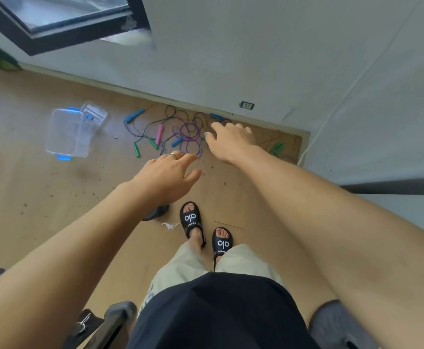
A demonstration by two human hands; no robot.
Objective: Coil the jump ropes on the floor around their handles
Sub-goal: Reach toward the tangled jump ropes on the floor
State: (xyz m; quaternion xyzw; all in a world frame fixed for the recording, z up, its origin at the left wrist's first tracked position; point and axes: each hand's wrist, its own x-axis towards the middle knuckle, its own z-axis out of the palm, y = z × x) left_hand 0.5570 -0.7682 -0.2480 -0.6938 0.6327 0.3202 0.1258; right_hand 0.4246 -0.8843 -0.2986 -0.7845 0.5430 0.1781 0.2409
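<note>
I see the jump ropes [180, 129] lying in a loose tangle on the wooden floor [29, 192] against the wall [231, 59], their blue, green and pink handles scattered among the cords. My left hand [167, 176] reaches toward the near edge of the tangle, fingers spread and holding nothing. My right hand [231, 142] hovers over the tangle's right side, also loose and empty. A clear plastic box [64, 133] sits to the left.
</note>
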